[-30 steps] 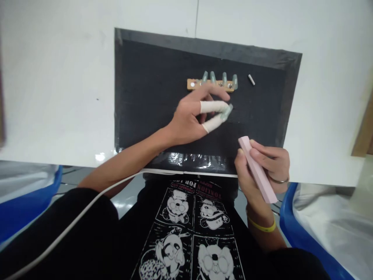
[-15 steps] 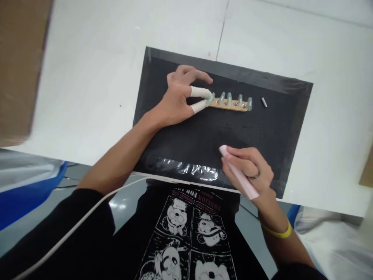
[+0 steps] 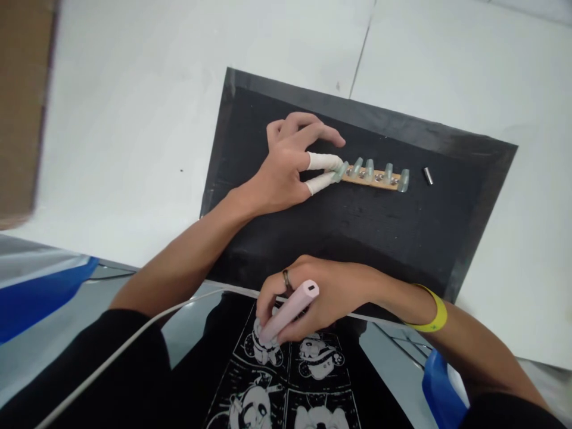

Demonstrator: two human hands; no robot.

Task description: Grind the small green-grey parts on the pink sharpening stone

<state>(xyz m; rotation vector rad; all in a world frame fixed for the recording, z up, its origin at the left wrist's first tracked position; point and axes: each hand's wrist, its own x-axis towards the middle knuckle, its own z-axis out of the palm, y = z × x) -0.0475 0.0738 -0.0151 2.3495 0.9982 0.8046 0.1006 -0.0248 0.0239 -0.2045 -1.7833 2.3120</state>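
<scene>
A black mat [image 3: 339, 232] lies on a white table. On it rests a thin wooden stick [image 3: 374, 177] carrying several pale green nail tips. My left hand [image 3: 290, 161], with white wraps on thumb and forefinger, pinches the leftmost pale green nail tip [image 3: 340, 171] at the stick's left end. My right hand [image 3: 313, 298] is at the mat's near edge, over my lap, its fingers closed round a pink bar-shaped device [image 3: 288, 311] that points toward me.
A small metal cylinder [image 3: 428, 176] lies on the mat right of the stick. A brown box [image 3: 22, 107] stands at the far left. Blue seat edges [image 3: 40, 286] show on both sides, and a white cable [image 3: 129, 342] crosses my lap.
My left hand carried a nail tip up to the stick's left end and stays pinched on it. My right hand swung the pink device down and leftward off the mat.
</scene>
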